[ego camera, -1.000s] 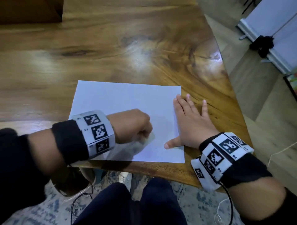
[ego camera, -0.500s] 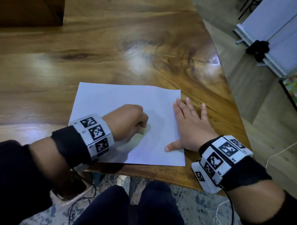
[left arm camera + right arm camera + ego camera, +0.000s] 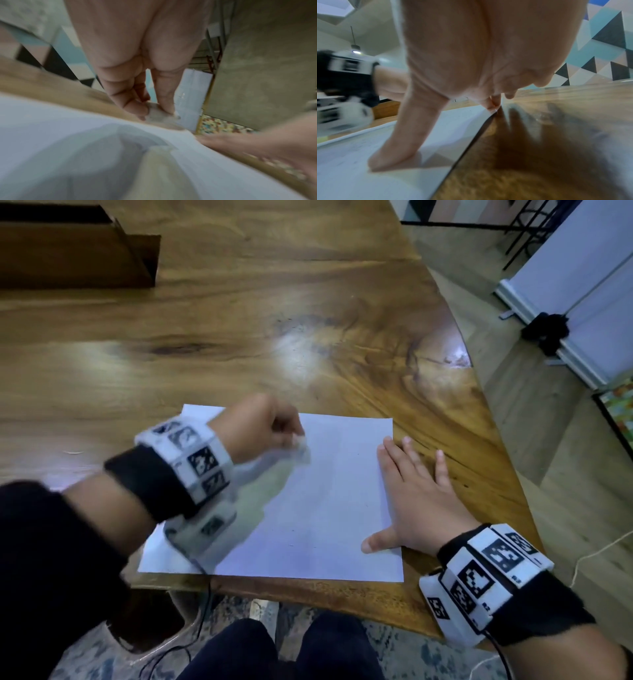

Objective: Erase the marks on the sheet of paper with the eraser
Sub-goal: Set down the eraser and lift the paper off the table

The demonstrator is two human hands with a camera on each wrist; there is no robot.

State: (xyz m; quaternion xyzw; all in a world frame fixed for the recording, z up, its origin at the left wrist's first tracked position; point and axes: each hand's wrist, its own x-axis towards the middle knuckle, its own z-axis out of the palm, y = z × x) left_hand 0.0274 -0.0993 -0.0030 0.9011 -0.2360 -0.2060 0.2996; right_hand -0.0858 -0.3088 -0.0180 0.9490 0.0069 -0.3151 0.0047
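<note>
erasing looks nearly done: sheet of paper point(image 3: 318, 501) on the wooden surface point(image 3: 239, 337) shows only faint specks. left hand point(image 3: 260, 426) pinches the eraser point(image 3: 158, 113) above its far edge; right hand point(image 3: 414, 498) presses flat, fingers straight, on its right edge.

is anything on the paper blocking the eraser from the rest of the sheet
Nothing visible does. The left hand holds the small white eraser over the white sheet of paper; the right hand only rests flat along its right edge.

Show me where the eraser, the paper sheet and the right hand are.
eraser point(image 3: 158, 113): left wrist view, its pinched white body.
paper sheet point(image 3: 325, 508): head view, its bare middle.
right hand point(image 3: 416, 501): head view, its back.
</note>
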